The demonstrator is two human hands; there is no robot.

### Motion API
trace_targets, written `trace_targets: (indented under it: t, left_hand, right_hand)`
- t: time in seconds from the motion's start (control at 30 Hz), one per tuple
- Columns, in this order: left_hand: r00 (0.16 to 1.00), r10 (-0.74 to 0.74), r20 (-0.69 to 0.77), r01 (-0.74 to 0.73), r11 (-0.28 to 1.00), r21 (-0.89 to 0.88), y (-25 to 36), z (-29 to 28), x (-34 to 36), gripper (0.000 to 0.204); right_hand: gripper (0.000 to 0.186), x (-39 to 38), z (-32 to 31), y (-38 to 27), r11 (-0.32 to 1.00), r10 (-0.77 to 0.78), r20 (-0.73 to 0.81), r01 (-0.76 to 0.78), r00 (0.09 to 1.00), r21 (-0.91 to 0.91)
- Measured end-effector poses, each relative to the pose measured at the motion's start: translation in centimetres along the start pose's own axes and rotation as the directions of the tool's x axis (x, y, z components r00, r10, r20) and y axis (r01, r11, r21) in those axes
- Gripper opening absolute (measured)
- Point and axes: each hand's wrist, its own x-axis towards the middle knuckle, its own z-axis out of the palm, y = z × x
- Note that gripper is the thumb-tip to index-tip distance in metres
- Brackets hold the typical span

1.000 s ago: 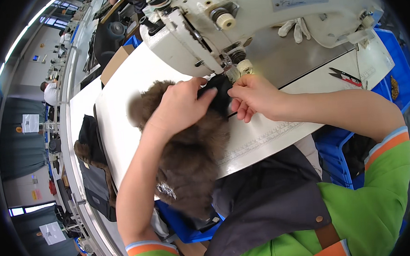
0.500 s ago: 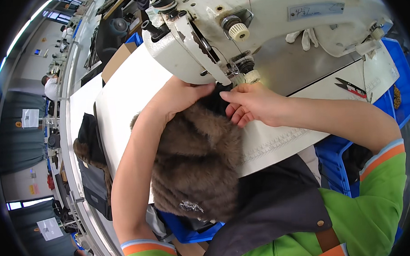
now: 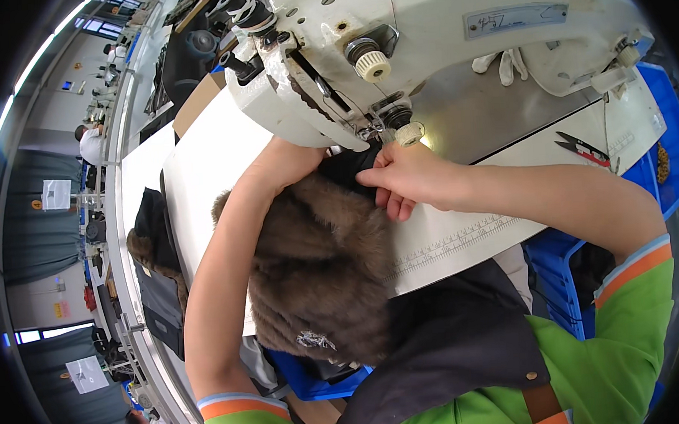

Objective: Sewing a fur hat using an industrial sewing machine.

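Note:
A brown fur piece with black fabric at its upper end hangs over the near edge of the sewing table. The black part reaches the needle area of a white sewing machine. My left hand rests at the fur's upper left, its fingers hidden behind the machine head. Just right of the needle area, my right hand pinches the edge of the black fabric between thumb and forefinger, the other fingers curled. A pale tuft of thread or embroidery shows low on the fur.
Red-handled thread snips lie on the table's right side. White gloves lie under the machine arm. Blue bins stand below and to the right. Another dark, fur-trimmed piece sits at left. People work at far tables.
The machine head appears farther left and lower in the picture, now covering my left thumb. More black fabric shows between my hands. The right hand stays pinched, shifted slightly.

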Motion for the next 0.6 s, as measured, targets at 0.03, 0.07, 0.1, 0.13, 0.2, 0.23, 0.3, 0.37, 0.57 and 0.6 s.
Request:
trace_targets:
  t: [0.03,0.07,0.1,0.13,0.2,0.23,0.3,0.37,0.57,0.6]
  left_hand:
    - [1.000,-0.001,-0.002,0.001,1.000,0.001,-0.4,-0.2,-0.1,0.036]
    - [0.993,0.119,0.000,-0.118,0.988,0.097,-1.1,-0.3,-0.2,0.035]
    - [0.972,0.236,0.013,-0.234,0.953,0.191,-1.7,-0.4,-0.3,0.033]
    - [0.972,0.235,0.013,-0.233,0.954,0.190,-2.0,-0.4,-0.3,0.033]
    - [0.974,0.226,-0.015,-0.222,0.967,0.126,-2.6,-0.2,-0.5,0.029]
    - [0.974,0.225,-0.012,-0.222,0.967,0.126,-2.4,0.2,-1.0,0.029]
    - [0.812,0.541,-0.219,-0.272,0.682,0.678,-1.5,2.0,-2.5,0.025]
    - [0.836,0.478,-0.270,-0.194,0.717,0.669,-1.3,3.7,-3.9,0.013]
    - [0.758,0.564,-0.329,-0.324,0.763,0.559,-1.2,4.6,-5.7,0.013]
    - [0.759,0.563,-0.326,-0.325,0.762,0.560,-1.1,4.4,-5.5,0.013]
  right_hand:
    - [0.034,0.2,-0.1,0.1,1.000,-0.001,0.002,0.001,1.000,0.000]
    - [0.034,0.5,0.0,0.3,0.999,-0.003,0.018,0.002,1.000,0.053]
    - [0.034,0.7,-0.1,0.5,0.994,-0.006,0.036,0.002,0.999,0.106]
    - [0.034,0.7,-0.1,0.5,0.994,-0.004,0.036,0.000,0.999,0.105]
    - [0.034,0.5,0.1,0.5,0.985,-0.017,0.027,0.012,0.999,0.174]
    - [0.034,0.5,0.2,0.6,0.984,-0.016,0.026,0.011,1.000,0.177]
    - [0.027,0.6,0.6,0.6,0.987,-0.078,-0.080,0.088,0.994,0.132]
    - [0.025,0.5,0.7,0.6,0.989,-0.071,-0.088,0.082,0.994,0.126]
    - [0.023,0.1,0.5,0.7,0.993,-0.091,-0.069,0.095,0.993,0.070]
    - [0.024,0.2,0.5,0.7,0.993,-0.092,-0.051,0.095,0.994,0.076]
